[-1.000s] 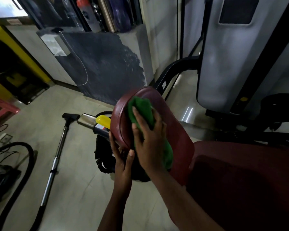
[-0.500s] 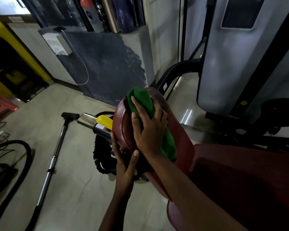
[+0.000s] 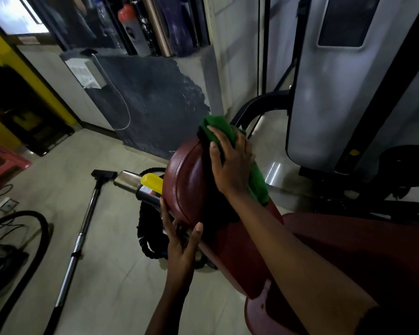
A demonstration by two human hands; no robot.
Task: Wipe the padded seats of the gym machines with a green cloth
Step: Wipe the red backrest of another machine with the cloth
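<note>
Pale tiled floor (image 3: 111,274) fills the left half of the head view, mostly open between the clutter. Vacuum wand (image 3: 82,228) lies diagonally across it, floor head (image 3: 104,174) at the far end, lower end cut off by the frame bottom. Black hose (image 3: 29,228) loops at the left edge, partly out of frame. Steel canister (image 3: 128,181) with a yellow part (image 3: 153,182) sits just behind the maroon pad (image 3: 189,187), half hidden by it.

Pad is tilted, its rounded edge facing left. Right hand (image 3: 232,165) lies flat on the pad's upper edge, fingers spread, pressing the green cloth (image 3: 218,129) against it. Cloth bunches out past the fingertips at the top and trails from under the palm at the lower right. Left hand (image 3: 179,240) cups the pad's lower edge from below, thumb up against the rim, fingers curled behind; how tightly it grips I can't tell.

Larger maroon seat (image 3: 361,262) runs off the right and bottom edges, very dark, surface detail unreadable. Right forearm crosses it. Grey shrouded machine (image 3: 336,93) stands close behind on the right, black curved frame tube (image 3: 259,105) between it and the pad. Tight room on that side.

Back wall has a dark patch (image 3: 155,105), a white box (image 3: 87,73) with a thin cable hanging, bottles (image 3: 133,27) on the ledge above, blurred. Yellow wall (image 3: 0,54) far left; the dark objects against it are too murky to identify.
</note>
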